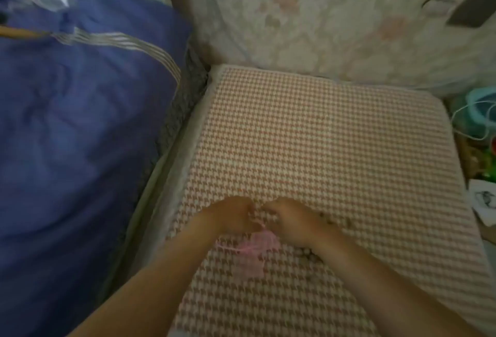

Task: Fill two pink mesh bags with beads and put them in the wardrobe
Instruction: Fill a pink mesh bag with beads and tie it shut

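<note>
Left hand [233,216], right hand [294,220], seemingly curled

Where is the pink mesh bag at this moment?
In the head view, the pink mesh bag lies low in the middle on the houndstooth cushion, between the forearms, just below the left hand and the right hand; blur hides any grip.

Pink mesh bag [256,252] on houndstooth cushion [322,148]
</note>
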